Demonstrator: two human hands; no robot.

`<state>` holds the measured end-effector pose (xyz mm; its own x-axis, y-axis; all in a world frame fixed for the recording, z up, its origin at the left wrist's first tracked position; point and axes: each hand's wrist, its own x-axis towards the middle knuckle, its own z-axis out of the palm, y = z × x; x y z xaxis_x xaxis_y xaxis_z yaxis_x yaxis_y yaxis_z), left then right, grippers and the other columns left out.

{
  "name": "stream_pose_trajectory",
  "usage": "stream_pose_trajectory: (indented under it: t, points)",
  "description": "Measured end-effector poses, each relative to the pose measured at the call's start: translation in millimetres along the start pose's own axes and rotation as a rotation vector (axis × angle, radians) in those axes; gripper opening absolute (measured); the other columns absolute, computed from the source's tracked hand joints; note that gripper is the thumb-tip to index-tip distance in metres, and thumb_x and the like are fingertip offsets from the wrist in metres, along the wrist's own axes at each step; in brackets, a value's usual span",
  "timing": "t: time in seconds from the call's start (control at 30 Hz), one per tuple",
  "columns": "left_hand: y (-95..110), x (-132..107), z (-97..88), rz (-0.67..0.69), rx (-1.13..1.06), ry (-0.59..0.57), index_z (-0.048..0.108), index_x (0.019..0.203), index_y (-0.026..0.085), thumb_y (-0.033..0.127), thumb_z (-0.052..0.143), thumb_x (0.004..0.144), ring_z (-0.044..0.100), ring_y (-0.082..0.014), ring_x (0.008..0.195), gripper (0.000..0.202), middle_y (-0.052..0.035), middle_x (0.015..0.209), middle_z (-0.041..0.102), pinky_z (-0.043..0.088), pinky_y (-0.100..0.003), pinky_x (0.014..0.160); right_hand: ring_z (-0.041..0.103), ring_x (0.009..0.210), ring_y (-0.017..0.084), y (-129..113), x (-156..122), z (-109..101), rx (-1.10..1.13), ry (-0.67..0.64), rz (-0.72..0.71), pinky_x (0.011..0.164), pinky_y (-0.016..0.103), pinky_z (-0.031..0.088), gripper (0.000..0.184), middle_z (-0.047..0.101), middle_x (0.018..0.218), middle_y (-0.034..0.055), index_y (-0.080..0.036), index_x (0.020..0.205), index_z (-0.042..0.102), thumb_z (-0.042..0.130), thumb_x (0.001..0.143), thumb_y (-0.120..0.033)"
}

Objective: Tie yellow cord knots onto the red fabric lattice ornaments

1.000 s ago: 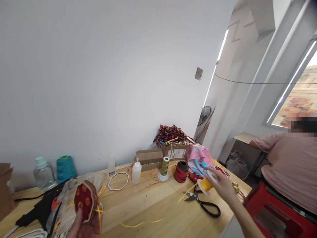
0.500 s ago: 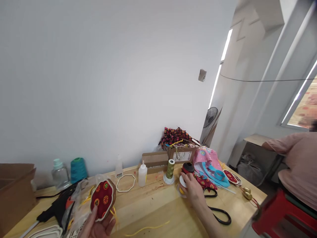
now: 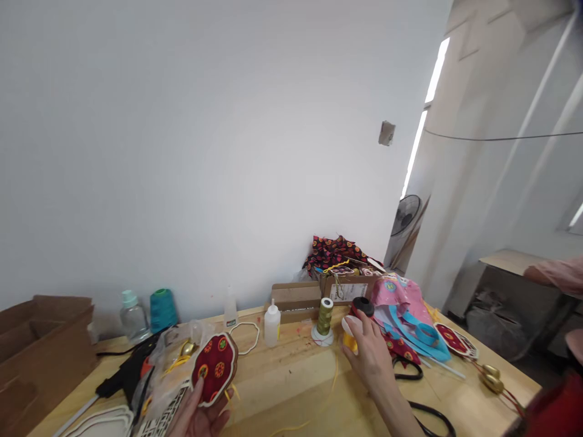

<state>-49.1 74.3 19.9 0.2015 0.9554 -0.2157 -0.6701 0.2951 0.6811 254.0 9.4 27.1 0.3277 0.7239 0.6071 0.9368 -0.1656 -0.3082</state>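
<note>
In my left hand (image 3: 203,416) is a scalloped, red fabric-covered panel (image 3: 215,369) with flower-like motifs and a cream rim, pinched between thumb and fingers. Short yellow strands show beneath it. My right hand (image 3: 371,352) grips a spool of yellow cord (image 3: 350,341) with a white top; the fingers hide part of it. Yellow cord (image 3: 335,375) trails from there over the table. Just left of that spool stands an olive thread spool (image 3: 325,317) on a white base. Black-handled scissors (image 3: 409,371) lie beside my right forearm, partly covered.
White squeeze bottle (image 3: 272,326), cream scalloped ring (image 3: 246,337) and teal thread cone (image 3: 163,309) are along the wall. At left stand a cardboard box (image 3: 45,370) and plastic bag (image 3: 195,331). Pink cloth (image 3: 401,294), blue ribbon (image 3: 421,334) and gold bells (image 3: 492,379) are at right; a person's sleeve (image 3: 562,273) shows beyond.
My view has turned left, so everything sits further right in the picture. A yellow strand now shows between the spool and the table's front. Both hands keep their holds.
</note>
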Motion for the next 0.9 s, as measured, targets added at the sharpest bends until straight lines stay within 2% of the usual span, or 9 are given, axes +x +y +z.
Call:
stream_pose_trajectory:
  t: [0.1,0.23,0.33,0.47,0.6,0.67,0.73,0.8,0.9]
  points:
    - [-4.0,-4.5,6.1,0.083,0.056,0.032,0.058,0.094,0.022,0.009,0.064,0.061,0.066,-0.0201,0.059,0.037,-0.0004,0.071,0.071,0.052,-0.027,0.045,0.045,0.100,0.027,-35.5,-6.6,-2.4,0.362,-0.060,-0.040,0.084,0.042,0.035,0.029,0.052,0.107,0.0126,-0.019,0.097,0.058,0.053,0.070,-0.027]
    - [-4.9,-11.2,22.1,0.162,0.104,0.008,0.057,0.096,0.022,0.011,0.061,0.066,0.065,-0.0182,0.065,0.032,-0.0011,0.081,0.070,0.052,-0.027,0.050,0.056,0.081,0.022,-93.9,-9.5,15.3,0.955,-0.536,-0.034,0.074,0.035,0.043,0.031,0.062,0.090,0.0105,-0.016,0.093,0.061,0.049,0.074,-0.037]
    - [-0.8,-15.2,35.8,0.133,0.125,-0.072,0.056,0.098,0.022,0.013,0.058,0.070,0.064,-0.0156,0.069,0.029,-0.0015,0.086,0.069,0.050,-0.023,0.049,0.056,0.074,0.017,-121.1,-8.3,32.0,1.283,-0.757,-0.109,0.072,0.031,0.043,0.035,0.063,0.083,0.0057,-0.017,0.096,0.060,0.054,0.070,-0.040]
    - [0.2,-15.1,45.3,0.129,0.095,-0.118,0.060,0.093,0.016,0.012,0.056,0.072,0.064,-0.0169,0.074,0.022,-0.0050,0.084,0.070,0.050,-0.023,0.057,0.048,0.050,0.009,-120.3,-9.2,44.1,1.407,-0.769,-0.072,0.055,0.023,0.041,0.032,0.056,0.055,0.0000,-0.013,0.074,0.065,0.052,0.071,-0.042]
    - [-9.2,-12.0,43.5,0.065,0.036,-0.160,0.057,0.101,0.014,0.012,0.052,0.074,0.062,-0.0198,0.082,0.027,-0.0077,0.087,0.069,0.049,-0.030,0.072,0.048,0.061,0.010,-112.8,-18.7,44.5,1.416,-0.647,-0.023,0.057,0.022,0.040,0.032,0.058,0.077,0.0034,-0.016,0.089,0.062,0.061,0.065,-0.038]
    - [-15.8,-12.4,41.6,0.002,-0.005,-0.200,0.055,0.104,0.013,0.013,0.051,0.075,0.061,-0.0206,0.085,0.029,-0.0085,0.090,0.068,0.047,-0.032,0.076,0.049,0.067,0.012,-117.2,-25.4,43.6,1.424,-0.637,-0.059,0.058,0.022,0.041,0.041,0.057,0.089,0.0049,-0.018,0.101,0.056,0.061,0.065,-0.037]
    - [-22.0,-13.9,40.1,-0.016,-0.040,-0.236,0.055,0.104,0.013,0.014,0.050,0.076,0.061,-0.0208,0.085,0.029,-0.0085,0.092,0.068,0.046,-0.032,0.077,0.051,0.072,0.014,-125.0,-32.8,43.7,1.440,-0.667,-0.119,0.063,0.024,0.041,0.040,0.058,0.089,0.0048,-0.018,0.102,0.056,0.060,0.066,-0.037]
    - [-26.9,-15.3,38.7,0.022,-0.056,-0.268,0.055,0.104,0.015,0.015,0.051,0.075,0.061,-0.0202,0.084,0.029,-0.0076,0.092,0.068,0.047,-0.031,0.076,0.051,0.071,0.014,-132.5,-40.3,45.3,1.458,-0.695,-0.128,0.066,0.025,0.040,0.032,0.059,0.079,0.0033,-0.016,0.091,0.061,0.058,0.068,-0.037]
    - [-30.7,-15.3,35.9,0.029,-0.050,-0.261,0.056,0.102,0.017,0.018,0.052,0.075,0.062,-0.0192,0.080,0.027,-0.0062,0.090,0.068,0.048,-0.029,0.070,0.046,0.053,0.009,-138.6,-49.5,48.9,1.484,-0.770,-0.035,0.053,0.021,0.036,0.032,0.055,0.056,-0.0004,-0.012,0.070,0.065,0.055,0.069,-0.042]
